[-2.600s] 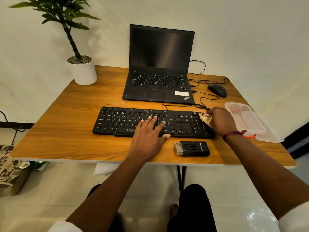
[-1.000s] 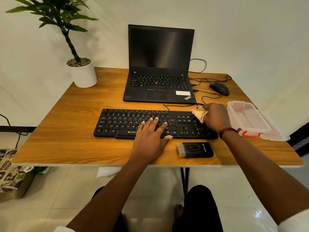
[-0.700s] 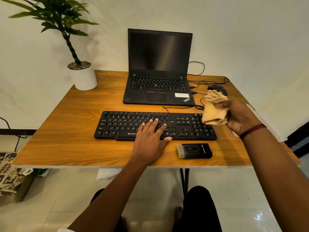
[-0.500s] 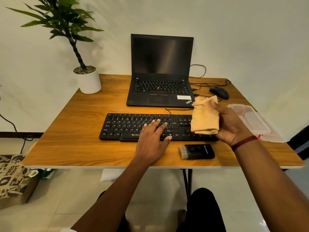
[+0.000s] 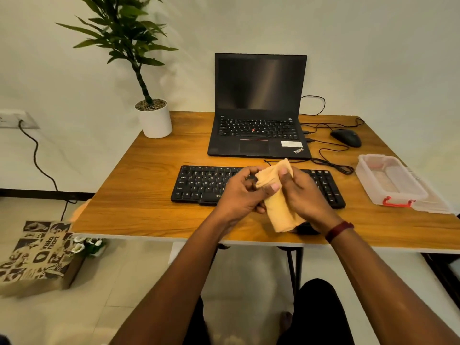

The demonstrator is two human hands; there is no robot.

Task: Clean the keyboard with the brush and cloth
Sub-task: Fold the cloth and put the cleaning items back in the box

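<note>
Pale orange and soft, the folded cloth (image 5: pixel 280 212) now hangs between both hands above the near edge of the wooden counter (image 5: pixel 149 210). Half a second ago the left hand (image 5: pixel 239 197) lay flat on the keys and the right hand (image 5: pixel 307 197) alone held the cloth; the left has since lifted off and joined it. The left fingers (image 5: pixel 272 188) are curled, with the thumb pressing the cloth's side. The right hand's thumb and curled fingers pinch the cloth's upper part from the other side. The black rectangular brush (image 5: pixel 307 229), earlier in plain view, is mostly hidden behind the cloth and right wrist, and only a dark sliver shows on the counter. Behind the hands lies the flat black keyboard (image 5: pixel 199 184), its middle covered by them. Farther back are a clear plastic box (image 5: pixel 388 181) with a red clasp to the right, an open black laptop (image 5: pixel 258 135), a black mouse (image 5: pixel 347 137) and a white potted plant (image 5: pixel 155 120).
</note>
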